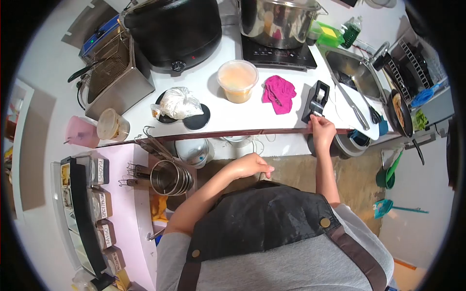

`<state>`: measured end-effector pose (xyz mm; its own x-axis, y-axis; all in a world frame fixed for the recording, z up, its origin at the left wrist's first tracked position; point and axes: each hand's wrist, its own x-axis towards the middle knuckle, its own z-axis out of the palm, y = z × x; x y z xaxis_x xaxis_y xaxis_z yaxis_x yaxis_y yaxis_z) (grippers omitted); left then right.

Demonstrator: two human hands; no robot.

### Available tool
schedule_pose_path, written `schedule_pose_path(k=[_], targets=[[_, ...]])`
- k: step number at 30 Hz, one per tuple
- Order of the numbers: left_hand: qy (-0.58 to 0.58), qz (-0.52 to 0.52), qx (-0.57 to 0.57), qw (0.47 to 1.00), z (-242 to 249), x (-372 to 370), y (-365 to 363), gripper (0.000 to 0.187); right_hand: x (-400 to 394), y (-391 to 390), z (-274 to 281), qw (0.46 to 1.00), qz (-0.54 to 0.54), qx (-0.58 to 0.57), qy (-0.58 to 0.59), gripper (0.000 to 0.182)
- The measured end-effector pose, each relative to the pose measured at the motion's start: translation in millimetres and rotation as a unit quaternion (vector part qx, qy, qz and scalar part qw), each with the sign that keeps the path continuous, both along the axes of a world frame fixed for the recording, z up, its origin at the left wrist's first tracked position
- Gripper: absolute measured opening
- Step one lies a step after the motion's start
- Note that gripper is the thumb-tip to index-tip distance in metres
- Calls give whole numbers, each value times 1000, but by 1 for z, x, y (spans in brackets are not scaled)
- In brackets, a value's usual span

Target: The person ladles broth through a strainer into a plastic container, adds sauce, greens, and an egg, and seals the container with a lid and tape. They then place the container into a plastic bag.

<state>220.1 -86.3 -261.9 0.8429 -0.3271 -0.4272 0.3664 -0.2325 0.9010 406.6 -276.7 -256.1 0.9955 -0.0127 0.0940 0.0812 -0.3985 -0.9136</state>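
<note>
My right hand (323,132) is at the counter's front edge, its fingers pinched at the near end of a black tape dispenser (318,99); what lies between the fingertips is too small to make out. My left hand (250,166) is held in front of the black apron (262,216), its fingers closed on something small and pale that I cannot make out. Left of the dispenser lies a crumpled magenta cloth (278,94). A lidded plastic tub (238,81) with orange contents stands beside the cloth. Further left, a tied white plastic bag (178,103) rests on black round pieces.
Along the back stand a black cooker (172,34) and a steel pot (276,22) on an induction hob (276,54). A fryer (119,72) is at left, a sink (357,72) at right. Strainers (170,178) hang below left. A pan (400,114) sits far right.
</note>
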Motion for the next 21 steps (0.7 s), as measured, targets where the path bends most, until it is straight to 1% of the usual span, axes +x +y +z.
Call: schedule_pose_path(k=[1,2,4,5,6,7,8,9,10,13,15,16,17,18,20,21], targets=[[4,3,8,1000,-2,1,2,31,-10,5,5,980,-20,-128,-150,18],[10,5,16,1000,-1,1,3,31,-17,9,11,959,-26,-170,-225,16],[3,-14,4,1000,-1,4,5,31,-16,9,9,966,-16,-155,-208,17],[6,-28,-10,1000,-3,4,6,31,-9,3,7,998,37,1,-57,17],[5,-53,-24,998,-3,7,3,31,-1,-8,9,980,77,157,95,17],[0,-53,-17,998,-5,9,2,31,4,-13,1,981,88,147,96,18],[-4,-59,-12,998,-7,11,2,32,1,-13,0,992,68,104,38,14],[-6,-67,-10,998,-11,12,0,32,-1,-14,0,998,43,-15,-37,12],[-8,-48,-19,999,2,11,-1,32,-6,-12,8,985,20,-136,-107,11],[3,-51,5,999,-7,16,0,33,-10,-11,19,965,55,-194,-167,13],[2,-40,33,999,-7,15,1,33,-5,-16,21,991,82,-98,-50,13],[5,-38,41,998,-5,14,1,33,-2,-21,20,994,96,-49,9,14],[7,-36,49,998,-3,14,0,33,5,-28,11,981,139,107,87,15],[8,-34,55,998,0,14,-2,33,4,-30,2,968,124,184,118,16],[17,-42,87,995,10,13,-3,33,-3,-30,-1,922,92,331,179,18],[23,-47,102,993,14,12,-4,32,-4,-32,-1,920,99,336,177,20]])
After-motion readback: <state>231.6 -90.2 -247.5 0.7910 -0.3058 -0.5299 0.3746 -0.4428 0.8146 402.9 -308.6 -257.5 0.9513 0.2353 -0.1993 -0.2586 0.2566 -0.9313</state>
